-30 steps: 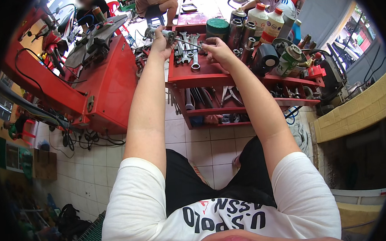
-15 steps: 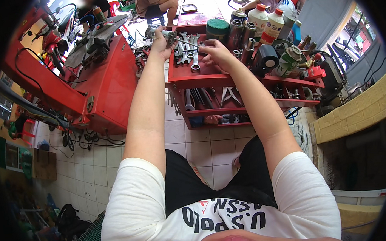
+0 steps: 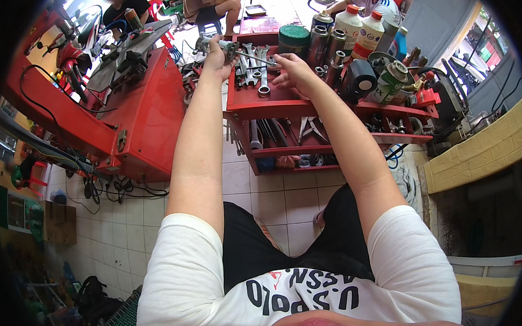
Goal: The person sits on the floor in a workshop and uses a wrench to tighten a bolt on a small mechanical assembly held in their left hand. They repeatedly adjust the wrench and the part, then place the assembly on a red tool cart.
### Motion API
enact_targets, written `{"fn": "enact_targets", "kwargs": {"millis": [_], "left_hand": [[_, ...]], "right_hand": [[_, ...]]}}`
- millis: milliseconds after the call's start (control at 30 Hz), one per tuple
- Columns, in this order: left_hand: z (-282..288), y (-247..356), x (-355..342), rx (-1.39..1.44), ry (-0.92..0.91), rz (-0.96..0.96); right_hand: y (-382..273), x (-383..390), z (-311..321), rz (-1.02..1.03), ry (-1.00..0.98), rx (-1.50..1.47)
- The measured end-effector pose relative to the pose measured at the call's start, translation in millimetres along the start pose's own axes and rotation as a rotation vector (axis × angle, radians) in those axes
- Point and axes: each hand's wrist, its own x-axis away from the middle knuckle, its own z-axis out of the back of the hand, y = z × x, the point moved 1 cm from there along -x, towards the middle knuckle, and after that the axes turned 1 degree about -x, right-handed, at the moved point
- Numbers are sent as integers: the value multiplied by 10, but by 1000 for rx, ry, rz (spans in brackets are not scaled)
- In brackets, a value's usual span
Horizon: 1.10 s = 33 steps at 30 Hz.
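I watch remotely: left hand (image 3: 217,61) wraps its grip round a metal part (image 3: 229,48) by the red surface's (image 3: 282,108) left edge, apparently steadying it; right grip (image 3: 292,73) pinches a thin rod's (image 3: 256,59) far end, likely for control, above wrenches (image 3: 263,86).

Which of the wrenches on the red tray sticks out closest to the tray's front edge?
The wrench just left of the right hand: its ring end lies nearest that edge, while the other wrenches stop farther back.
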Motion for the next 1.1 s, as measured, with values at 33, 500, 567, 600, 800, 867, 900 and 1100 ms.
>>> {"fn": "enact_targets", "kwargs": {"millis": [33, 500, 567, 600, 800, 867, 900, 1100], "left_hand": [[-7, -5, 2, -3, 3, -2], [-18, 9, 24, -1, 6, -16], [-21, 14, 32, -4, 6, -13], [-30, 13, 32, -5, 3, -11], [4, 17, 15, 3, -9, 9], [9, 14, 7, -1, -2, 6], [1, 11, 9, -3, 0, 5], [11, -2, -12, -5, -18, -4]], "right_hand": [[20, -35, 32, 37, -13, 50], [1, -22, 57, 3, -53, -29], [39, -73, 43, 85, -28, 55], [50, -98, 53, 127, -14, 98], [37, -75, 73, 41, -48, 13], [4, -44, 50, 36, -61, 26], [-7, -33, 48, 33, -66, 33], [42, -116, 100, 23, -168, -15]]}}
